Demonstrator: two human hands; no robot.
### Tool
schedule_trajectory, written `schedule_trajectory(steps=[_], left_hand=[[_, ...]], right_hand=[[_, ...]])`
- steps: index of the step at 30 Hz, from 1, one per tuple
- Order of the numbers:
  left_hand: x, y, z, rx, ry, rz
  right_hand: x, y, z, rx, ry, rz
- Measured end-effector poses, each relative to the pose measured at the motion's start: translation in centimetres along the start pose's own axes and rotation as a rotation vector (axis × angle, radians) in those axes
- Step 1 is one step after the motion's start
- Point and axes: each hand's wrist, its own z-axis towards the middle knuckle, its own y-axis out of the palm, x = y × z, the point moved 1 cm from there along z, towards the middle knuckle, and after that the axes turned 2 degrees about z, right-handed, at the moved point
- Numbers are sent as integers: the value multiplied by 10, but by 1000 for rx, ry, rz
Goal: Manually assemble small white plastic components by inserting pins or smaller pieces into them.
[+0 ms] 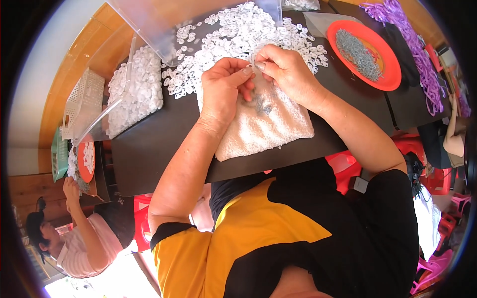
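My left hand [226, 82] and my right hand [283, 67] meet above a white towel [268, 126] spread on the black table [149, 149]. Both pinch a small white plastic piece [254, 65] between thumb and fingertips. A few small grey metal pieces [262, 104] lie on the towel just below the hands. Behind the hands spreads a heap of several small white plastic rings [233, 35].
An orange plate [390, 74] with grey metal pieces stands at the right. Purple cords [422, 54] lie at the far right. A clear bin [134, 89] of white parts and a white basket [82, 99] sit at the left. Another person [79, 238] works at the lower left.
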Motion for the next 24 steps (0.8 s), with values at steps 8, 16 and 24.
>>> schedule_trajectory(steps=[8, 16, 24], left_hand=[[0, 1, -2, 29, 0, 35], [0, 7, -4, 88, 6, 65], [-4, 5, -3, 134, 34, -7]], right_hand=[[1, 2, -2, 6, -13, -23], [4, 5, -4, 39, -60, -114], [-1, 9, -5, 55, -37, -61]])
